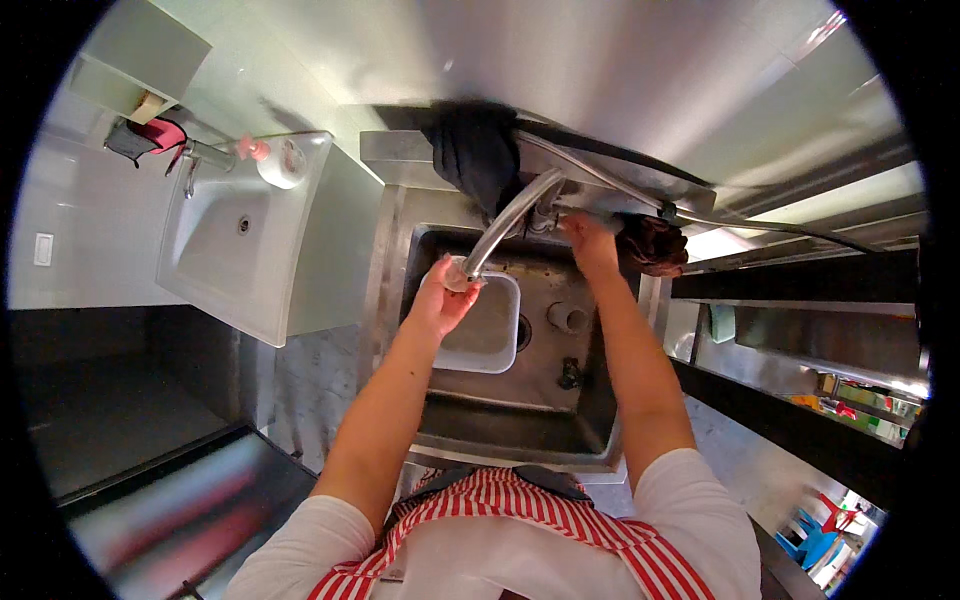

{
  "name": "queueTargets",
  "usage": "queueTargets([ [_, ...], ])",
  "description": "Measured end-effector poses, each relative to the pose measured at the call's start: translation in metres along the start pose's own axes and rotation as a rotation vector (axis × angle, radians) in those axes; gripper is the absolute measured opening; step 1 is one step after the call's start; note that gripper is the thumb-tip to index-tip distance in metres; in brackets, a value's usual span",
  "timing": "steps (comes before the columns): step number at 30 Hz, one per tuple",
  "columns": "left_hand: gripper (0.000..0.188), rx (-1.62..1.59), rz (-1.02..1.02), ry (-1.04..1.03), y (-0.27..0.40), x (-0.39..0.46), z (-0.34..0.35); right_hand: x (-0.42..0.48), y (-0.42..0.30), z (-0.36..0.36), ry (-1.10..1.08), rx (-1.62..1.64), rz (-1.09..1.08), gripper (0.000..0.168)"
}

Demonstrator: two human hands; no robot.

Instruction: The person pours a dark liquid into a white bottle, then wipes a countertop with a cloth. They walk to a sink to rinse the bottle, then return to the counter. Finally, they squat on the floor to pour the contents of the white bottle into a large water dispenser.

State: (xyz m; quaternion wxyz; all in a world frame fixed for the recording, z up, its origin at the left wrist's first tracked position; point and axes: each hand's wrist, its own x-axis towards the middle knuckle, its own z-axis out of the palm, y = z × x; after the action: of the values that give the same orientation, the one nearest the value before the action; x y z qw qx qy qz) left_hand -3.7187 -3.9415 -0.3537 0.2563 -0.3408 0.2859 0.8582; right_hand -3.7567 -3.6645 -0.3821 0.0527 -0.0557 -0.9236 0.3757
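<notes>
A small clear cup (pixel 455 274) is in my left hand (pixel 441 306), its mouth right under the end of the curved metal faucet spout (pixel 514 217). My right hand (pixel 590 238) reaches to the base of the faucet, fingertips at its valve; whether they grip a handle is hard to see. Below my left hand, a white rectangular plastic tub (pixel 486 330) sits in the stainless steel sink (pixel 495 431), partly hidden by the hand. To its right, a pale cup (pixel 567 318) lies on its side on the sink floor, near the drain (pixel 523 334).
A dark cloth (pixel 476 154) hangs behind the faucet, and a brown crumpled cloth (pixel 654 246) lies right of it. A hose (pixel 615 180) runs along the back wall. At left stands a white washbasin (pixel 225 255) with a soap pump bottle (pixel 281 163). Dark shelf rails (pixel 795 283) flank the right side.
</notes>
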Motion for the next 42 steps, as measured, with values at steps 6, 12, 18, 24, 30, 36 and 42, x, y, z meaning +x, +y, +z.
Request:
queueTargets([
  [6,0.024,0.085,0.045,0.003,0.034,0.022,-0.002,0.031,0.021,0.006,0.024,0.042,-0.136,0.02],
  [12,0.056,1.529,0.553,0.03,0.042,0.03,0.0,-0.01,-0.007,-0.016,0.109,0.164,0.032,0.03],
  [18,0.064,1.479,1.156,0.212,0.066,0.09,-0.014,-0.077,0.035,-0.038,0.269,0.21,0.28,0.033],
  [24,0.069,1.427,1.026,0.424,0.064,0.134,-0.018,-0.07,0.073,-0.058,0.366,-0.093,0.243,0.045],
  [30,0.095,1.787,1.096,0.461,0.068,0.116,-0.027,-0.046,0.073,-0.071,0.046,-0.6,0.26,0.07],
  [36,0.093,1.634,1.209,0.792,0.149,0.06,-0.037,-0.047,0.037,-0.076,0.162,-0.382,0.336,0.051],
  [42,0.11,1.368,0.921,1.316,0.301,0.055,-0.029,-0.134,0.048,-0.079,0.348,-0.13,0.423,0.051],
])
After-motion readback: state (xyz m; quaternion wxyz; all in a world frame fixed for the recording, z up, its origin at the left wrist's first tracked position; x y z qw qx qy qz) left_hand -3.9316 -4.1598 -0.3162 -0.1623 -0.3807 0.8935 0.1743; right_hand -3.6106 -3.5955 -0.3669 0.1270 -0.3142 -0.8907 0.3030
